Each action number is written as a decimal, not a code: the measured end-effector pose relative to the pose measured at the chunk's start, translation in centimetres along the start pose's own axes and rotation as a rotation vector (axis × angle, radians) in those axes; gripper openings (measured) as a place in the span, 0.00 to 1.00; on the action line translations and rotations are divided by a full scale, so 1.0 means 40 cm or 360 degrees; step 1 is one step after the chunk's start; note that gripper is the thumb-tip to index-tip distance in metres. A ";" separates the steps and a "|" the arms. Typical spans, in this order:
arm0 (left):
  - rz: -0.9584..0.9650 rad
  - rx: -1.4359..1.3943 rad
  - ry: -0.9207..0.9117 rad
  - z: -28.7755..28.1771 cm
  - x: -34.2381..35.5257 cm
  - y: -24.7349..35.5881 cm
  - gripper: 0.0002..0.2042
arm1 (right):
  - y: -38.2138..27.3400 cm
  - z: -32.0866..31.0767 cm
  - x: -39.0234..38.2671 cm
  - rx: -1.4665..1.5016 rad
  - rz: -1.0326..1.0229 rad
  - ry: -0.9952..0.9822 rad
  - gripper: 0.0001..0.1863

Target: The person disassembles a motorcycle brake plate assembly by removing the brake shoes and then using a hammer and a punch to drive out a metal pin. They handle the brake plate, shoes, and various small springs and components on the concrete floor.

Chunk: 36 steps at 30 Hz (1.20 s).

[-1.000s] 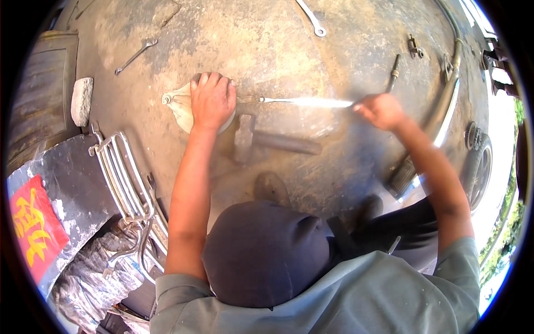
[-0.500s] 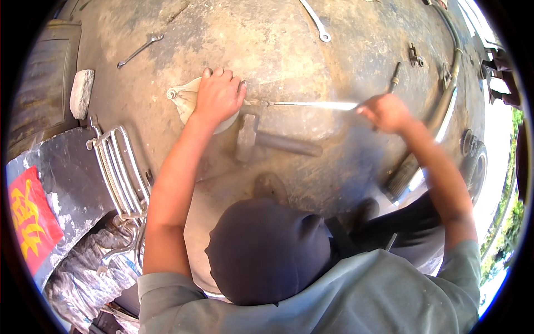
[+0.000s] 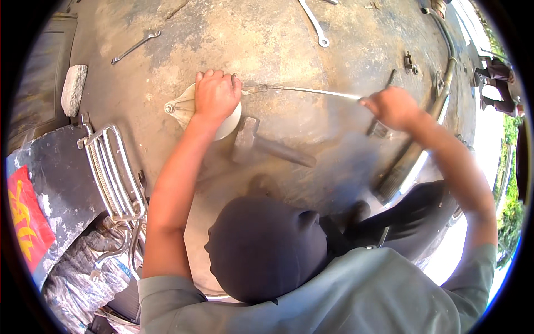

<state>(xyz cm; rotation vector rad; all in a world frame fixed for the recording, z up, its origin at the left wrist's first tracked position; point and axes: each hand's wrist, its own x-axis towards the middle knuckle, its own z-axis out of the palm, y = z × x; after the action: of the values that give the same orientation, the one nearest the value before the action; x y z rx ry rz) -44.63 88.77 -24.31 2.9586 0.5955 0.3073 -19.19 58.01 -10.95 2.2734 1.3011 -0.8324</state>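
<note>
My left hand [image 3: 216, 96] presses down on a pale rounded metal part [image 3: 225, 127], fingers curled over its far edge. A pointed end of this part with a bolt sticks out to the left of the hand. My right hand [image 3: 396, 108] is closed round the right end of a long thin wrench [image 3: 317, 92]. The wrench's ring end lies just right of the metal part, by a small lug; whether it sits on a nut is too small to tell. Nearer to me, a hammer [image 3: 286, 151] lies on the ground, its head close to the metal part.
Two more wrenches lie farther off, one at left [image 3: 136, 47] and one at top [image 3: 315, 23]. A stone block [image 3: 74, 90] and a chrome tubular rack [image 3: 114, 170] stand at left. A thick hose [image 3: 450, 61] and a small metal clamp [image 3: 410, 63] are at right. Another person's legs [image 3: 495, 75] show beyond.
The wrench has tilted: its ring end is farther from me and its handle slopes toward me at right. My right hand has shifted slightly right. My left hand stays on the metal part.
</note>
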 end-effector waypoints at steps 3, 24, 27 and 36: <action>0.0022 -0.0062 0.0126 0.004 0.008 0.002 0.15 | -0.003 -0.077 0.012 -0.0120 -0.0003 -0.0040 0.37; 0.0011 -0.0011 0.0096 -0.003 -0.018 0.020 0.12 | 0.148 0.088 0.179 -0.0047 -0.0638 0.0409 0.28; 0.0024 -0.0004 0.0094 -0.005 -0.011 0.026 0.11 | 0.160 0.126 0.188 0.0012 -0.0664 0.0461 0.27; 0.0064 0.0034 0.0118 -0.007 -0.009 0.028 0.10 | 0.159 0.154 0.224 0.0104 -0.0698 0.0479 0.26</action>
<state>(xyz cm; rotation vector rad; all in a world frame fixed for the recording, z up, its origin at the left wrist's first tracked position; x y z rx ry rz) -44.61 87.60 -23.93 2.9939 0.5516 0.4191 -12.00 56.95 -21.23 2.2586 1.9834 -0.6884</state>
